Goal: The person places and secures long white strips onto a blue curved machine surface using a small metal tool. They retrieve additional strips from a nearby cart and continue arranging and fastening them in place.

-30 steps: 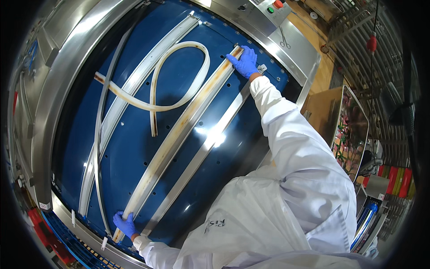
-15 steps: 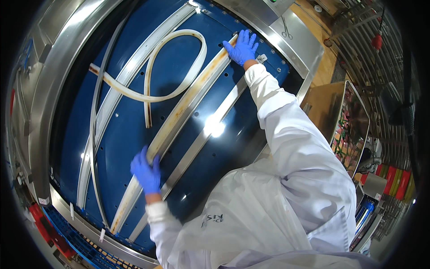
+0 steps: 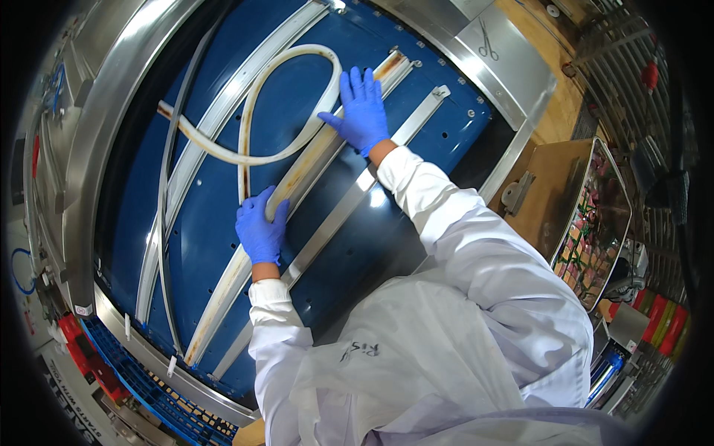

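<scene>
A long pale sealing bar (image 3: 306, 167) with brown, scorched-looking stains lies slantwise on a blue metal bed (image 3: 335, 234). My left hand (image 3: 260, 232), in a blue glove, rests across the bar about halfway along, fingers and thumb apart on either side of it. Farther up, my right hand (image 3: 363, 113), gloved alike, lies flat over the bar with its fingers outstretched and thumb spread. The bar's far end shows past its fingertips. Just left of the right hand, a loose white flexible strip (image 3: 251, 93) with brown edges loops over the bed.
Left of the loop lies another pale bar (image 3: 182, 178), crossed by a thin bent metal strip (image 3: 161, 215). A narrower metal bar (image 3: 332, 223) runs on my side. Scissors (image 3: 487, 43) lie on the steel ledge. A bin with colourful contents (image 3: 584, 238) stands at right.
My right hand has slid from the bar's far end back toward me, uncovering that end. My left hand has moved slightly up along the bar. The head view has shifted a little.
</scene>
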A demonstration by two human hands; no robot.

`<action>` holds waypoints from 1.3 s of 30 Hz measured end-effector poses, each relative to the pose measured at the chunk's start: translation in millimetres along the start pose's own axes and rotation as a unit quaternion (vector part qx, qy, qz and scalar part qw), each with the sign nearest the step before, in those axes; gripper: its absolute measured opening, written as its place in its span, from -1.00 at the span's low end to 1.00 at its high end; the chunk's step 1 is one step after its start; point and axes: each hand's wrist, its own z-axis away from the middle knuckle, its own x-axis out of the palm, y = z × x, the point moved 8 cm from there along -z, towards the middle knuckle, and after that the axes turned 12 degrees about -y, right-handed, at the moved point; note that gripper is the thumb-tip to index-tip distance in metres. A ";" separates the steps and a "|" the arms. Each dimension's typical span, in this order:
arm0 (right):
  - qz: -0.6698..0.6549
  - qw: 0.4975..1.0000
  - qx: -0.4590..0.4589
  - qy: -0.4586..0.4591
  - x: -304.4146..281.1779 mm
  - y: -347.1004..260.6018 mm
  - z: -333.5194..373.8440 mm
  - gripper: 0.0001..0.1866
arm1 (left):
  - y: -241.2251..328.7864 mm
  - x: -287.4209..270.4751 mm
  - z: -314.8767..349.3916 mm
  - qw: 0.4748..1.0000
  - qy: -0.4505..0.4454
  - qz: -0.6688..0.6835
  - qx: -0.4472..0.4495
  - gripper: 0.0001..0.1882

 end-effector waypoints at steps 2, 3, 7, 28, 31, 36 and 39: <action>-0.001 1.000 -0.009 0.007 -5.9 -7.0 5.0 -0.02 | 5.0 4.7 -2.8 1.000 0.022 -0.009 0.014 -0.61; -0.038 0.999 -0.022 0.029 -5.9 -6.6 7.2 -0.03 | 12.2 9.1 -8.8 0.999 -0.001 -0.031 -0.013 -0.60; -0.144 0.987 -0.055 0.040 -17.2 27.0 -6.1 -0.35 | 33.0 22.8 -34.2 0.998 0.003 -0.039 -0.055 -0.49; 0.091 0.973 0.176 -0.117 -76.4 325.3 -33.5 -0.74 | 38.2 -38.3 119.3 0.985 0.113 0.122 0.039 -0.66; 0.068 0.983 0.094 -0.140 -70.4 361.5 -14.5 -0.73 | 27.6 -39.0 152.1 0.976 0.118 0.184 0.023 -0.69; -0.593 0.778 0.140 -0.151 2.7 230.6 33.3 -0.80 | -10.3 -19.0 212.0 0.936 0.048 0.340 -0.076 -0.67; -0.579 0.759 0.068 -0.288 -13.9 -14.0 118.6 -0.71 | -29.3 -7.3 244.9 0.867 0.039 0.483 -0.120 -0.60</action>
